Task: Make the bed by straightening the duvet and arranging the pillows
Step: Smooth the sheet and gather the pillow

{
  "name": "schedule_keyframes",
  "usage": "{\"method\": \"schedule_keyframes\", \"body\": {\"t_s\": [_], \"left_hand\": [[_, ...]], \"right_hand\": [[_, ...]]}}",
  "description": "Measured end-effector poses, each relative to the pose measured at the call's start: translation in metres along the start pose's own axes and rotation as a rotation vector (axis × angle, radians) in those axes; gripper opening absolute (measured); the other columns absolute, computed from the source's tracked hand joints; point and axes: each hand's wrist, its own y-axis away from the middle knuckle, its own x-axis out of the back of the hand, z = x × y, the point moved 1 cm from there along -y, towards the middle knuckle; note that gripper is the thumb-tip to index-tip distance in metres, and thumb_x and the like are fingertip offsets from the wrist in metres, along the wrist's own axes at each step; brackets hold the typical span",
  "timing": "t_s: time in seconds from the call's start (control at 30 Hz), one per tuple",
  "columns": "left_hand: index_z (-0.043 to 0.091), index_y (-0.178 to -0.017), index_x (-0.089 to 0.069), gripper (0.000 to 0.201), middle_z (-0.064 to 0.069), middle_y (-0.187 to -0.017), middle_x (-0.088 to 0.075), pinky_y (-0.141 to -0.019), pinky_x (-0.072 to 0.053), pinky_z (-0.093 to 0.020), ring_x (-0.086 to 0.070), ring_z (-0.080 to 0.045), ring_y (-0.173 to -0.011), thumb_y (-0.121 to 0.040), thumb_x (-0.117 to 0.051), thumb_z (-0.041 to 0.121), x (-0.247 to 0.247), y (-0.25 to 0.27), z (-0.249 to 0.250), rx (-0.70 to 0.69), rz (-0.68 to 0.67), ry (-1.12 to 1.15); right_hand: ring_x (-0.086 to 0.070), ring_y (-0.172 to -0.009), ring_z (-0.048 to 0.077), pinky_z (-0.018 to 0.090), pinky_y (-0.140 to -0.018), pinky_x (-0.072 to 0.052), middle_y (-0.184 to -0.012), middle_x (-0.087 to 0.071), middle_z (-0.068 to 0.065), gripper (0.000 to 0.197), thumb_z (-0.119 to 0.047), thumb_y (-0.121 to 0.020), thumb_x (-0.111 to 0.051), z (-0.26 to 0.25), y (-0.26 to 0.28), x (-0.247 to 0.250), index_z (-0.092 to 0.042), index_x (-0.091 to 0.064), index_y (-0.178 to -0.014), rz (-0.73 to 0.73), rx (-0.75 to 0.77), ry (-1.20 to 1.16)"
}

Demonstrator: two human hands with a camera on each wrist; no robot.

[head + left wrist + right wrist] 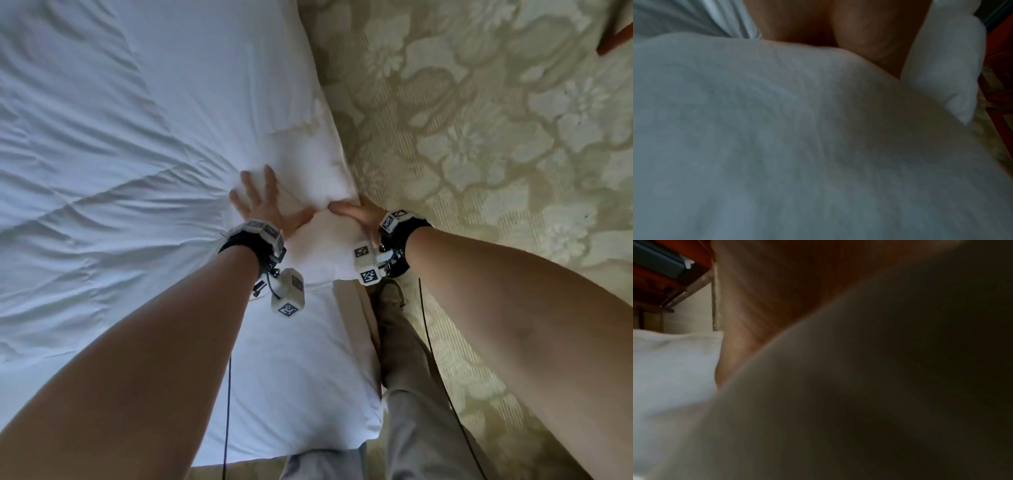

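Hands meet at the right edge of the bed (308,394), seen from above. Left hand (262,202) lies flat on a white pillow (308,164), its fingers (270,180) spread and straight, pressing the cloth down. Right hand (359,212) sits at the pillow's right side over the bed edge; its thumb lies against the cloth, the other digits are hidden behind the pillow, so whether it grasps cannot be told. Pillow lies along the right edge of the bed, its long side running near to far, partly on the duvet (102,171). Duvet, white and creased, covers the bed to the left, with folds radiating from the pressed spot. Carpet (496,137), pale green with a flower pattern, fills the right side. Wooden furniture corner (616,37) shows at far right. Trouser leg (400,342) stands between bed and carpet, just beside the bed. Wrist views are blurred: left wrist view shows the palm (838,24) against white cloth; right wrist view shows skin and dim cloth.
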Motion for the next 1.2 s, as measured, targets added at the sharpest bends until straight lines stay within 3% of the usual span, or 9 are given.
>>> {"method": "schedule_keyframes", "body": {"t_s": [0.1,0.37,0.53,0.7,0.83,0.9,1.03,1.1,1.2], "left_hand": [[0.049,-0.146,0.018,0.118,0.008,-0.155,0.032,-0.116,-0.007,-0.056,0.026,-0.035,-0.143,-0.065,-0.063,0.077,0.004,-0.008,-0.001,0.013,-0.039,-0.046],[0.047,-0.148,0.012,0.114,0.007,-0.158,0.025,-0.119,-0.006,-0.052,0.02,-0.036,-0.145,-0.068,-0.066,0.071,0.006,0.0,-0.008,-0.021,-0.045,-0.007],[0.044,-0.15,0.004,0.11,0.003,-0.161,0.014,-0.12,-0.01,-0.048,0.006,-0.036,-0.147,-0.069,-0.064,0.072,0.01,0.002,-0.023,-0.089,0.004,0.021],[0.043,-0.151,-0.005,0.114,0.002,-0.163,0.0,-0.119,-0.016,-0.05,-0.007,-0.026,-0.149,-0.057,-0.059,0.079,0.024,0.031,-0.035,-0.161,-0.063,0.186],[0.024,-0.148,-0.031,0.076,-0.004,-0.145,-0.043,-0.101,-0.035,-0.034,-0.042,-0.025,-0.132,-0.083,-0.065,0.045,0.052,0.071,-0.043,-0.293,-0.088,0.446],[0.022,-0.145,-0.035,0.068,-0.003,-0.137,-0.052,-0.092,-0.035,-0.03,-0.05,-0.025,-0.124,-0.086,-0.059,0.047,0.073,0.092,-0.054,-0.342,-0.09,0.51],[0.021,-0.148,-0.03,0.104,-0.006,-0.147,-0.043,-0.101,-0.037,-0.045,-0.044,-0.029,-0.129,-0.064,-0.053,0.078,0.117,0.138,-0.084,-0.275,-0.106,0.615],[0.033,-0.148,-0.026,0.11,-0.004,-0.149,-0.038,-0.097,-0.039,-0.058,-0.041,-0.032,-0.131,-0.054,-0.058,0.083,0.135,0.159,-0.104,-0.246,-0.132,0.686],[0.035,-0.149,-0.018,0.098,-0.003,-0.152,-0.031,-0.092,-0.043,-0.059,-0.036,-0.035,-0.134,-0.07,-0.065,0.069,0.156,0.186,-0.133,-0.272,-0.123,0.713]], "right_hand": [[-0.069,-0.094,0.022,0.029,-0.074,-0.055,-0.102,-0.072,0.007,0.048,-0.041,-0.081,-0.074,-0.012,0.012,-0.006,-0.012,-0.064,-0.117,-0.166,-0.009,-0.064],[-0.066,-0.086,0.021,0.03,-0.072,-0.049,-0.097,-0.071,0.006,0.035,-0.049,-0.085,-0.065,-0.029,0.038,-0.003,-0.022,-0.068,-0.108,-0.209,-0.097,0.121],[-0.066,-0.101,0.03,0.039,-0.094,-0.048,-0.101,-0.072,0.009,0.042,-0.048,-0.079,-0.071,-0.029,0.051,-0.017,-0.02,-0.07,-0.111,-0.245,-0.075,0.136],[-0.063,-0.093,0.021,0.025,-0.069,-0.045,-0.1,-0.067,0.001,0.049,-0.034,-0.071,-0.081,-0.043,0.086,-0.034,-0.017,-0.061,-0.112,0.084,0.143,0.264],[-0.059,-0.079,0.017,0.019,-0.058,-0.041,-0.084,-0.06,-0.002,0.031,-0.023,-0.075,-0.077,-0.061,0.132,-0.068,-0.011,-0.06,-0.1,0.219,0.306,0.369],[-0.059,-0.08,0.022,0.02,-0.061,-0.044,-0.086,-0.06,0.003,0.028,-0.019,-0.074,-0.077,-0.069,0.16,-0.092,-0.008,-0.061,-0.096,0.251,0.394,0.409],[-0.056,-0.108,0.024,0.037,-0.095,-0.047,-0.117,-0.06,0.005,0.075,-0.01,-0.067,-0.079,-0.073,0.207,-0.149,-0.012,-0.044,-0.134,0.271,0.509,0.424],[-0.054,-0.116,0.028,0.042,-0.099,-0.047,-0.124,-0.058,0.008,0.09,-0.007,-0.064,-0.078,-0.075,0.229,-0.182,-0.013,-0.035,-0.142,0.267,0.569,0.436],[-0.051,-0.119,0.027,0.04,-0.097,-0.048,-0.128,-0.054,0.01,0.093,-0.001,-0.066,-0.075,-0.084,0.256,-0.224,-0.011,-0.029,-0.146,0.238,0.601,0.446]]}}
